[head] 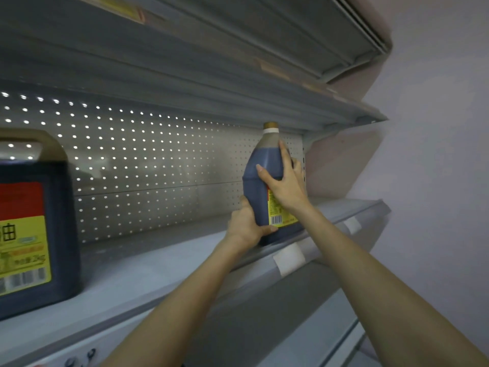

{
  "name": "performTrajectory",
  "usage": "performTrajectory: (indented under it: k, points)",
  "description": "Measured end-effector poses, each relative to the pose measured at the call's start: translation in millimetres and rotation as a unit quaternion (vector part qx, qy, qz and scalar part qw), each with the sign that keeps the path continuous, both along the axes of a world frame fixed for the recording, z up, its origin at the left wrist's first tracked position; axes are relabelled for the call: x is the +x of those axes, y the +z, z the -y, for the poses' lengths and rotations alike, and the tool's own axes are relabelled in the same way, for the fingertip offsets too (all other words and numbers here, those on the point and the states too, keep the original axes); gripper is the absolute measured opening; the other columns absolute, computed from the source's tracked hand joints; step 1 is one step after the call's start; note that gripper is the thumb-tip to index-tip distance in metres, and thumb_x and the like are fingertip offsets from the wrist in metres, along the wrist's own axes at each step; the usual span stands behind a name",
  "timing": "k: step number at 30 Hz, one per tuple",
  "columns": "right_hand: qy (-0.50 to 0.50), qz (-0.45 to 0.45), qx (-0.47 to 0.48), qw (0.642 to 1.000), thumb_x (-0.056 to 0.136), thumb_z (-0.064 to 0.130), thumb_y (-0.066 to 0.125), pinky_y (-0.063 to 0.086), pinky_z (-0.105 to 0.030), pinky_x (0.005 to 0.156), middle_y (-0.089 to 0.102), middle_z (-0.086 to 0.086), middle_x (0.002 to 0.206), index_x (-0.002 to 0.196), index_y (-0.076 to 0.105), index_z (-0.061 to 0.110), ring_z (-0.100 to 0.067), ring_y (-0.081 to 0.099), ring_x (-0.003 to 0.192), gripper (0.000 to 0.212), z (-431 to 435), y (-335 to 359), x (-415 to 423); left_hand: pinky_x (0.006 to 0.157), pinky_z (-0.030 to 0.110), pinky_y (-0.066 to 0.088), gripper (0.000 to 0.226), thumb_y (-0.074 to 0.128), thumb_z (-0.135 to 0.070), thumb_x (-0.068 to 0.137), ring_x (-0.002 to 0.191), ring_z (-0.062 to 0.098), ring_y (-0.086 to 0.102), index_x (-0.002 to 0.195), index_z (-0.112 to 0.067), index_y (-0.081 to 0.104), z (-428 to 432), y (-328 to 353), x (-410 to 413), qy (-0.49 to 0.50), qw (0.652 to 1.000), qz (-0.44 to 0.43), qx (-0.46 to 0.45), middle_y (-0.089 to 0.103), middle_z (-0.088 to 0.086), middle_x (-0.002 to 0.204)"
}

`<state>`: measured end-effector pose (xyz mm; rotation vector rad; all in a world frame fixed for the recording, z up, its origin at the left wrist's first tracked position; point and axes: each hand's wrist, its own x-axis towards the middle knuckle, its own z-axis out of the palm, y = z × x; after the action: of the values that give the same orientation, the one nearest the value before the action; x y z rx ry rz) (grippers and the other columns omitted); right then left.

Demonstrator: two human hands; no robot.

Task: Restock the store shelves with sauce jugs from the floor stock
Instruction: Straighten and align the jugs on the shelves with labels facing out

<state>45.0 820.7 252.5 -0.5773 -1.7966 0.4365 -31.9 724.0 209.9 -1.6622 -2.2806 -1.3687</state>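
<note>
**While two hands hold it, a sauce jug stands near the right end of the shelf**

Since the camera looks up, the grey metal shelf fills much of the view. An upper shelf sits close above it. Behind them is a grey back panel full of little round holes, and light shines through many of them. A pale wall is on the right.

At the far left of the shelf stands a big jug. It is dark, with a red and yellow label and a barcode. The edge of the view cuts part of it off. It is well apart from the sauce jug.

The sauce jug is smaller and holds dark sauce almost up to its neck. It stands nearly upright at the front edge of the shelf, and its bottom seems to touch the shelf.

The left hand grips the jug low down. Its thumb lies across the front and its other fingers go round the far side. The right hand holds the jug higher up, with fingers spread over the top part and some curled round the back.

A white tag is stuck on the shelf's front lip, just below the jug. A small gold-brown cap tops the jug.
</note>
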Motion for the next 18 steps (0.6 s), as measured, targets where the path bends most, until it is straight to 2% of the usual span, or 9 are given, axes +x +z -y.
performTrajectory:
  k: [5,10,14,18]
  points:
    - [-0.015,-0.019,0.003,1.0,0.085,0.061,0.054,0.032,-0.052,0.107,0.031,-0.014,0.142,0.15,0.008,0.041,-0.031,0.031,0.132,0.082,-22.2,-1.5,0.5,0.1,0.038,0.044,0.094,0.08,-0.026,0.076,0.124,0.032,0.05,0.147,-0.008,0.02,-25.3,-0.9,1.5,-0.004,1.0,0.017,-0.01,0.05,0.013,0.138]
    - [-0.038,-0.021,0.003,0.999,0.078,0.073,0.046,0.03,-0.057,0.106,0.029,-0.014,0.144,0.149,0.005,0.044,-0.032,0.029,0.134,0.087,-42.5,-5.0,-2.5,0.099,0.037,0.044,0.09,0.078,-0.026,0.078,0.123,0.031,0.052,0.145,-0.009,0.021,-41.8,-2.1,0.9,-0.014,1.0,0.009,-0.01,0.051,0.012,0.137]
    - [-0.056,-0.027,0.007,0.998,0.078,0.073,0.042,0.028,-0.056,0.108,0.028,-0.013,0.146,0.15,0.007,0.043,-0.031,0.028,0.135,0.086,-46.5,-7.0,-5.5,0.095,0.035,0.045,0.089,0.077,-0.027,0.079,0.121,0.03,0.053,0.145,-0.011,0.02,-45.5,-3.0,-0.9,-0.014,1.0,0.004,-0.011,0.052,0.011,0.137]
    - [-0.052,-0.01,0.004,0.999,0.085,0.067,0.047,0.026,-0.057,0.109,0.022,-0.013,0.15,0.15,0.003,0.044,-0.031,0.023,0.138,0.082,-44.8,-6.7,-2.7,0.096,0.035,0.044,0.092,0.075,-0.033,0.08,0.123,0.03,0.051,0.146,-0.011,0.016,-45.2,-4.0,-1.5,-0.006,1.0,-0.015,-0.022,0.049,0.009,0.14]
